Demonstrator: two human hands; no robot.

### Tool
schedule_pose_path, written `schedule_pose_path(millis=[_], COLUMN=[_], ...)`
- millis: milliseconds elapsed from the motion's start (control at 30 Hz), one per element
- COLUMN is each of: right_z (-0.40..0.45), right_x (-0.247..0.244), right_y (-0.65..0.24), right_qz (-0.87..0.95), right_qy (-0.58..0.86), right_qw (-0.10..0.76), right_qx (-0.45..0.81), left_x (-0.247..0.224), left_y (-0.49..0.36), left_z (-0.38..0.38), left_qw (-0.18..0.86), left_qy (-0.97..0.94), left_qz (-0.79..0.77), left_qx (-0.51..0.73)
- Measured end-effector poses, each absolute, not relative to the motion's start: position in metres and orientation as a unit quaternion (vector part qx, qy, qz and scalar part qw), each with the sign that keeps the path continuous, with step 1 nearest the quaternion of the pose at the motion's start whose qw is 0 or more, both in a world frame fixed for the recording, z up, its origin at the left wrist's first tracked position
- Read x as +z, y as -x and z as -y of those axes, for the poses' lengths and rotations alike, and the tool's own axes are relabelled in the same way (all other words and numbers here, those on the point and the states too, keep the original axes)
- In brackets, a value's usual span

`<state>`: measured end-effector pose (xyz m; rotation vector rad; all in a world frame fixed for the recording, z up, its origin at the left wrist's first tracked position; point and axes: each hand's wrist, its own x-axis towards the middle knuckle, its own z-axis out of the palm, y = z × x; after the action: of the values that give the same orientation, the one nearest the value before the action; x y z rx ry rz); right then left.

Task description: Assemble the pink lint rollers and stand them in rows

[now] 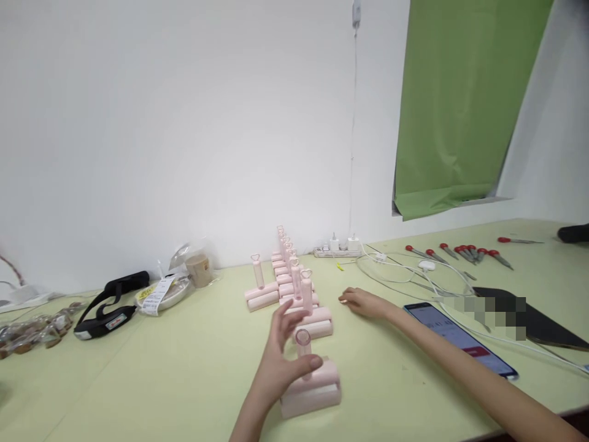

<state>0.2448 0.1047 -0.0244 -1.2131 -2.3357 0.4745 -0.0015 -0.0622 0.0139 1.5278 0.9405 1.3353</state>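
Note:
Pink rollers stand in a row leading toward the wall, each a pair of cylinders lying down with an upright handle topped by a loop. My left hand (275, 362) is at the nearest pink roller (313, 394), its thumb and fingers apart around the ring-topped handle; contact is unclear. Just behind stands another pink roller (317, 323) with a heart-shaped loop. My right hand (364, 302) rests on the table to the right of the row. Its fingers are drawn together, with a tiny pale bit at the tips that I cannot make out.
A phone (453, 334) lies under my right forearm, near white cables (405, 270) and a dark board (536, 319). Several red-ended tools (464, 252) lie at the back right. A power strip (335, 250), a wrapped bowl (165, 293) and a black strap (108, 307) are on the table (184, 380).

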Motion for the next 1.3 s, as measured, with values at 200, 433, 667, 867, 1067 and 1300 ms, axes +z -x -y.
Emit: schedule_pose_path(millis=[200,433,667,867,1067,1300], right_z=[-0.068,0.026,0.035,0.036,0.034,0.03], right_x=[-0.007,0.043,0.047,0.056,0.055,0.051], right_y=[-0.228,-0.153,-0.14,-0.141,-0.14,-0.134], right_qz=[0.795,0.721,0.795,0.826,0.815,0.753], right_qy=[0.448,0.249,0.271,0.303,0.293,0.289], right_qw=[0.349,0.443,0.407,0.361,0.35,0.33], right_qx=[0.214,0.471,0.359,0.309,0.358,0.491], left_x=[0.002,0.002,0.005,0.003,0.001,0.002], left_y=[-0.027,-0.03,-0.031,-0.033,-0.021,-0.029], left_z=[0.044,0.045,0.047,0.045,0.047,0.051], left_qw=[0.534,0.51,0.508,0.514,0.576,0.633], left_qy=[-0.534,-0.517,-0.511,-0.503,-0.51,-0.389], left_qz=[-0.402,-0.424,-0.441,-0.44,-0.336,-0.298], left_qx=[0.517,0.541,0.535,0.538,0.543,0.6])
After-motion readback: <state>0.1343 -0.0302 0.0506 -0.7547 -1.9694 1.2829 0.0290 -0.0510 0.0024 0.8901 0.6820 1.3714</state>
